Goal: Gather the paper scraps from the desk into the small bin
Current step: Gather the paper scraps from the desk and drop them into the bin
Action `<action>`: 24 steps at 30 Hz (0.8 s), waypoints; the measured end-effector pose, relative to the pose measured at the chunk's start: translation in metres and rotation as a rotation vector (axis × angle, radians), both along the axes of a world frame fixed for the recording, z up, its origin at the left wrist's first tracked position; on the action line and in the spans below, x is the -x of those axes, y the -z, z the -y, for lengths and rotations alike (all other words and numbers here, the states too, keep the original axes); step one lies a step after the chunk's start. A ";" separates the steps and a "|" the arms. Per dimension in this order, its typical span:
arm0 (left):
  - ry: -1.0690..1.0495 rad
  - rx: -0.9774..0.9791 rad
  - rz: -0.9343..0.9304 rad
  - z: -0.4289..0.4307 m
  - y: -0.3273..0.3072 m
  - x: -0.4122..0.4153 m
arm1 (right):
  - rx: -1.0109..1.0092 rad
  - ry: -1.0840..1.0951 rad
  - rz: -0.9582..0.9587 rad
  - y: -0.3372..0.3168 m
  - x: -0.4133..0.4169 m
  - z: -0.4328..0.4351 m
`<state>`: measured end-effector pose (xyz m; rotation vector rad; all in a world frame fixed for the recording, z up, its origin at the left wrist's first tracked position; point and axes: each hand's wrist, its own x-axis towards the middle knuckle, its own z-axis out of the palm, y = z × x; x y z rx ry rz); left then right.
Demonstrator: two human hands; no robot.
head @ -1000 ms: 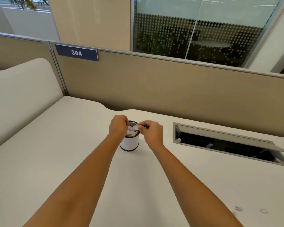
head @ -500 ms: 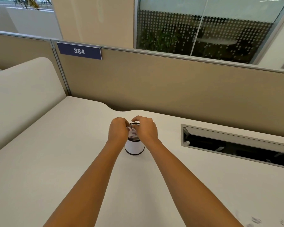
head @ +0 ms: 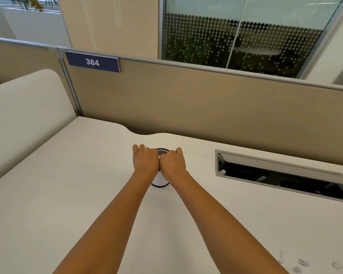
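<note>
The small bin [head: 160,180], a white cylinder with a black mesh rim, stands upright on the white desk [head: 67,184] near the back partition. My left hand [head: 146,160] and my right hand [head: 173,162] lie side by side on top of it, knuckles touching and fingers curled down over the opening. Only a sliver of the far rim and the lower wall of the bin show. The hands hide whatever paper is inside the bin or under the fingers.
An open cable hatch [head: 281,175] with a raised grey flap is sunk into the desk to the right. A few small pale scraps or marks [head: 303,263] lie near the front right corner. A tan partition [head: 206,107] carrying a blue "384" plate [head: 93,61] closes the back.
The white scrap once held between my fingertips above the bin is out of sight. Both hands have closed together and lowered onto the bin's top. The view has shifted slightly.
</note>
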<state>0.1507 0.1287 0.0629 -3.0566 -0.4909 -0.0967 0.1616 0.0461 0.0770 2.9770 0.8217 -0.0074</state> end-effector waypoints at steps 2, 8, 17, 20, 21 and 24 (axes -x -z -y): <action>-0.013 0.011 -0.045 0.000 0.001 -0.002 | 0.040 0.004 -0.021 -0.001 -0.003 -0.002; -0.012 0.041 -0.092 0.000 -0.002 -0.007 | 0.077 0.004 -0.083 -0.005 -0.008 -0.006; -0.060 0.065 0.123 0.011 -0.011 0.008 | -0.229 0.112 0.115 -0.012 0.001 0.010; -0.044 0.096 0.234 0.021 -0.017 0.017 | -0.374 0.183 0.133 -0.016 0.007 0.033; -0.029 0.126 0.278 0.026 -0.019 0.021 | -0.416 0.209 0.129 -0.017 0.010 0.043; 0.041 0.214 0.382 0.046 -0.020 0.035 | -0.492 0.314 0.105 -0.012 0.024 0.081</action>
